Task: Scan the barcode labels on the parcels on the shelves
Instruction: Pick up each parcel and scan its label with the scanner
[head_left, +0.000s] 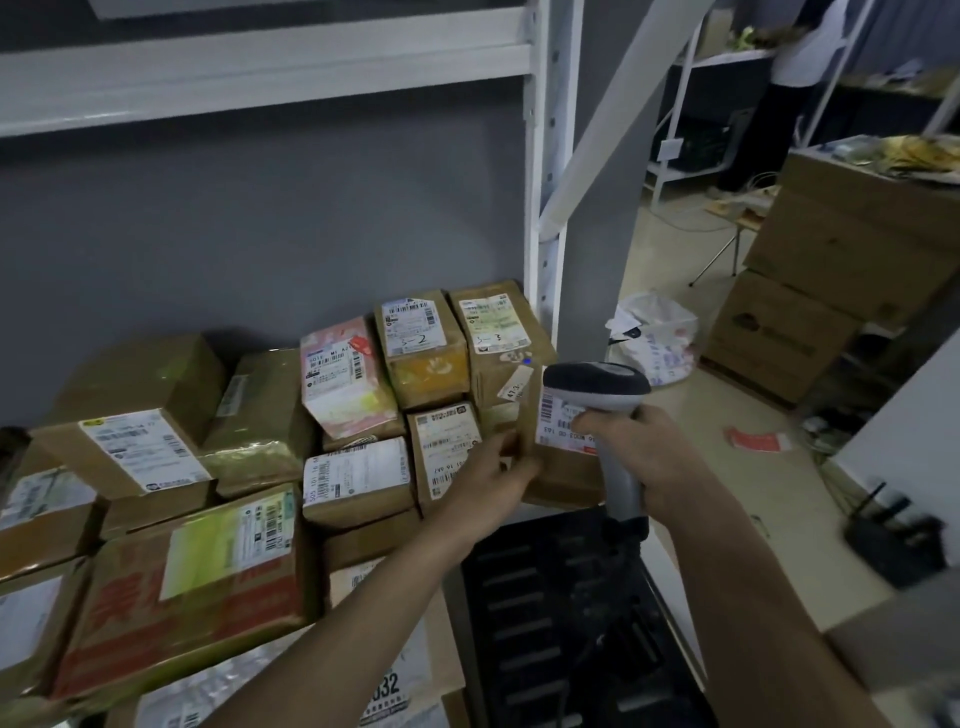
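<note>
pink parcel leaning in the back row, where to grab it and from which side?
Take the pink parcel across its top end from above, fingers on the label face and the back. It leans tilted, with the upper end exposed; its flanks and base are hemmed in by neighbouring cartons, so side access looks poor.

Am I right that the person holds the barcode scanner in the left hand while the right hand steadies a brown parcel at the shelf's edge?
Not quite: the hands are swapped. The head view shows the right hand gripping the barcode scanner, while the left hand steadies the brown parcel at the shelf's edge.
</note>
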